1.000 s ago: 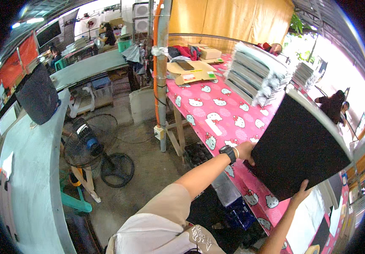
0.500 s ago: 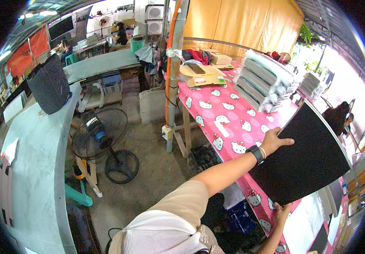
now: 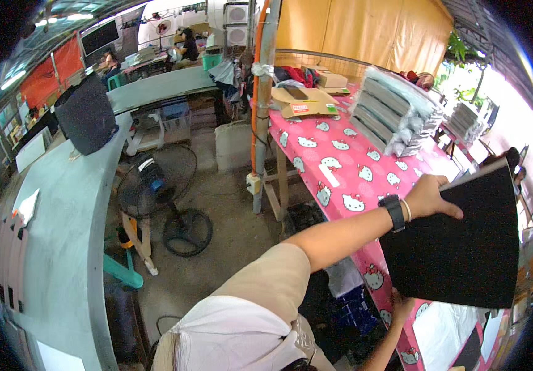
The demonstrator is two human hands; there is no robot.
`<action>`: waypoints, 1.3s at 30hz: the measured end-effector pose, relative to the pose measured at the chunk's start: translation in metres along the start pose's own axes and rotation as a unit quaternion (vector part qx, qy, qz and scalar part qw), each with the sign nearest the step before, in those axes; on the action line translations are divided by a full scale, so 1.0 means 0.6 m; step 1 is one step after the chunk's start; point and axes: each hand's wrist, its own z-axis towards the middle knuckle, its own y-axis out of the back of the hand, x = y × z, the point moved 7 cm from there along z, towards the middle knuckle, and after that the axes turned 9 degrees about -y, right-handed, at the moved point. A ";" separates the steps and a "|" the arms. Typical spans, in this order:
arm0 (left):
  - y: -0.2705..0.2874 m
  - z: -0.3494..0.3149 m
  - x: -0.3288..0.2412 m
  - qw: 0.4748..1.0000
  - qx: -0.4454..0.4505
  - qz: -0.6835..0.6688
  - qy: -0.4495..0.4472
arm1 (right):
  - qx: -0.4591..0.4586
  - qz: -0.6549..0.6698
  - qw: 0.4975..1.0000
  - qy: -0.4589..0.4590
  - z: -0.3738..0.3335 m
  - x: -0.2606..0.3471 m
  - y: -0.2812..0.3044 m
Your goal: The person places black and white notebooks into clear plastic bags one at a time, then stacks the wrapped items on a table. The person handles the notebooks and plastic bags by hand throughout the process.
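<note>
A large black rectangular sheet (image 3: pixel 464 247) with a pale far edge is held tilted over the pink table at the right. My left hand (image 3: pixel 432 199), with a dark watch and a light band on the wrist, grips the sheet's upper left edge, its thumb lying across the black face. At the sheet's lower left corner, my right hand (image 3: pixel 401 304) holds the edge; its fingers are partly hidden by the sheet. Below the sheet, a white sheet (image 3: pixel 439 334) lies on the pink cartoon-print tablecloth (image 3: pixel 356 179).
Beyond my left hand stands a plastic-wrapped stack of grey sheets (image 3: pixel 390 111). An open cardboard box (image 3: pixel 303 104) lies near a metal post (image 3: pixel 263 123). A black fan (image 3: pixel 158 179) stands on the floor beside a grey-blue table (image 3: pixel 68 229) bearing a black bin (image 3: pixel 86 117). Two people sit far back.
The black sheet has tipped up and shifted slightly right, with both hands still on it. My left hand has moved right. The whole view has also shifted a little.
</note>
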 end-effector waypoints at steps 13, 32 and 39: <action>0.183 -0.211 -0.120 0.929 -0.261 -0.259 0.037 | -0.069 0.145 0.987 0.001 -0.074 0.010 0.125; 0.048 -0.400 -0.039 0.784 -0.167 -0.462 0.379 | -0.487 0.440 0.753 0.052 -0.272 0.313 0.161; -0.038 -0.501 -0.070 0.846 0.164 -0.347 0.370 | -0.498 0.059 0.855 0.132 -0.343 0.393 0.280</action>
